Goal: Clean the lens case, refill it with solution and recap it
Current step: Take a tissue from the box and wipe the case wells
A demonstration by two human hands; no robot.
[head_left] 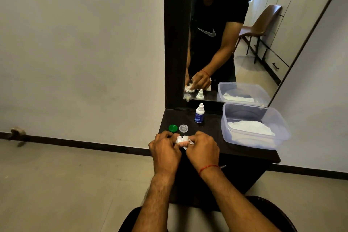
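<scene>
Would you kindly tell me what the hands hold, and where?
The left hand and right hand pinch a white tissue wad at its opposite ends.

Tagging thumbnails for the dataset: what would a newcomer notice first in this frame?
The left hand and right hand pinch a crumpled white tissue over the front edge of the dark shelf. Just behind them lie a green cap and a clear cap side by side, with the solution bottle upright near the mirror. A clear tub holding white tissues sits at the right.
</scene>
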